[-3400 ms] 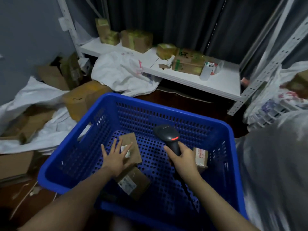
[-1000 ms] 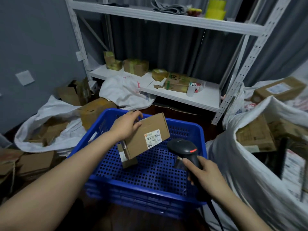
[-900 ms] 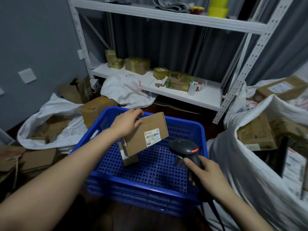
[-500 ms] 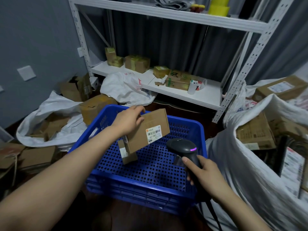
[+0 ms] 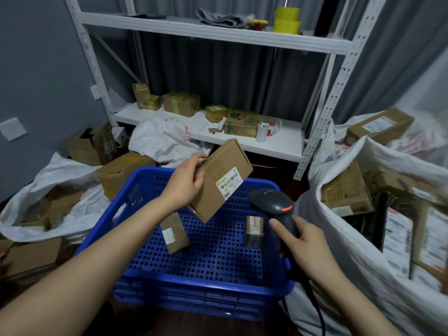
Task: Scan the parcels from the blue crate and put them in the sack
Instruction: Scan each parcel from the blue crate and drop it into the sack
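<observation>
The left hand [image 5: 185, 183] grips a flat rectangular cardboard parcel [image 5: 221, 179], tilted above the perforated blue plastic crate [image 5: 135, 190]. The right hand [image 5: 303, 243] clasps a black scanner [image 5: 271, 204]. Two small parcels lie on the crate floor. The white woven sack [image 5: 363, 275] stands beside the crate's right edge.

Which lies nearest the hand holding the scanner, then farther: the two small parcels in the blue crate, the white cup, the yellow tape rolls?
1. Taped small parcel, right side of the blue crate, beside the right hand.
2. Labelled small parcel, crate's left side.
3. White cup, lower shelf.
4. Yellow tape rolls, top shelf.
</observation>
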